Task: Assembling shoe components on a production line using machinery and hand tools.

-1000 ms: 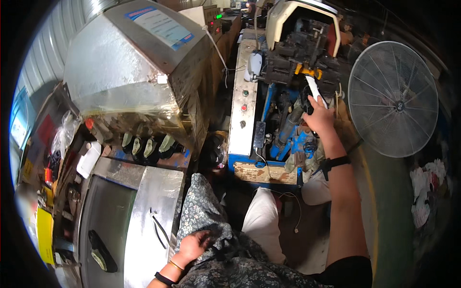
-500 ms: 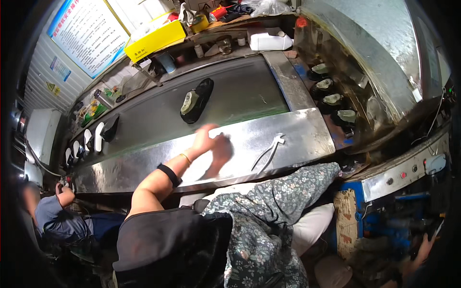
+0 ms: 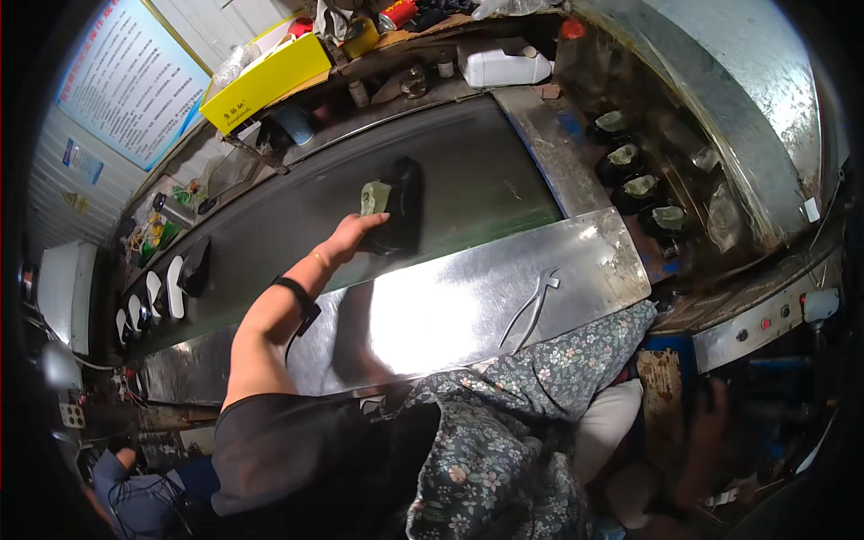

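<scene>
My left hand [image 3: 353, 236] reaches over the dark conveyor belt [image 3: 297, 216]. Its fingers close on a black shoe [image 3: 405, 193] with a pale green last [image 3: 374, 196] showing in its opening. The shoe is smeared by motion, and the fingers' far side is hidden. At the lower right, in shadow, is my right hand [image 3: 708, 423], beside blue machinery. Motion blurs its fingers, so whether it holds anything is unclear. A pair of metal pincers [image 3: 533, 310] lies on the shiny metal ledge [image 3: 594, 261] nearer me.
Several black shoes with pale lasts [image 3: 641, 186] line the right side. White insoles [image 3: 175, 286] stand by dark shoe pieces at the belt's left. Behind are a yellow box [image 3: 265, 85] and white jug [image 3: 504, 70]. A floral apron [image 3: 540, 387] covers my lap; another person [image 3: 144, 490] sits lower left.
My left hand has moved from above the metal ledge to the black shoe on the belt and taken hold of it. The right hand has shifted left. The whole view has turned slightly.
</scene>
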Demonstrator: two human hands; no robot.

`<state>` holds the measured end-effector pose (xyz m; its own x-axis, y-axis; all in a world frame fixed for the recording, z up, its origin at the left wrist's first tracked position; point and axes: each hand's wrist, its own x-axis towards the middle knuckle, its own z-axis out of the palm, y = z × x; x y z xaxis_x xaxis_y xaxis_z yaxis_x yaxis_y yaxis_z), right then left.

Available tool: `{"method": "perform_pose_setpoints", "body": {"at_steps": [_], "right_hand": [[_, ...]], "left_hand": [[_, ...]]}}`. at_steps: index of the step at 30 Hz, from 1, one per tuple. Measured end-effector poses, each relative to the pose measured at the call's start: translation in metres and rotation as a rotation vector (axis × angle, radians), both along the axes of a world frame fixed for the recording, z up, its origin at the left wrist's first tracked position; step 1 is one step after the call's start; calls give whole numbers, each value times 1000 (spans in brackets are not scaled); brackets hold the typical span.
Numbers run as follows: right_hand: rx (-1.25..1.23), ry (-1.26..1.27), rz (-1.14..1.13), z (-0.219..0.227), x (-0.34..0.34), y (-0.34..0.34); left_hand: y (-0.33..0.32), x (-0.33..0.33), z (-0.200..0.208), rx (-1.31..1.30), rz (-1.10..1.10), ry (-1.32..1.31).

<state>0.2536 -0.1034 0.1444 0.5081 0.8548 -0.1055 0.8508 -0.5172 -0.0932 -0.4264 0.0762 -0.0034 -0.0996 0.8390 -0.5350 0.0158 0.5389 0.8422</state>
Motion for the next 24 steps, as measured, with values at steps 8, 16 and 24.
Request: {"method": "perform_pose_setpoints", "body": {"at_steps": [8,16,24], "right_hand": [[696,446,1260,33,-265,57],[901,200,654,-6,-214,1],[808,32,538,-19,-156,-45]], "left_hand": [[-37,152,156,-149,-437,-500],[-46,326,104,346,-843,-40],[-101,436,61,-200,-862,-868]]}}
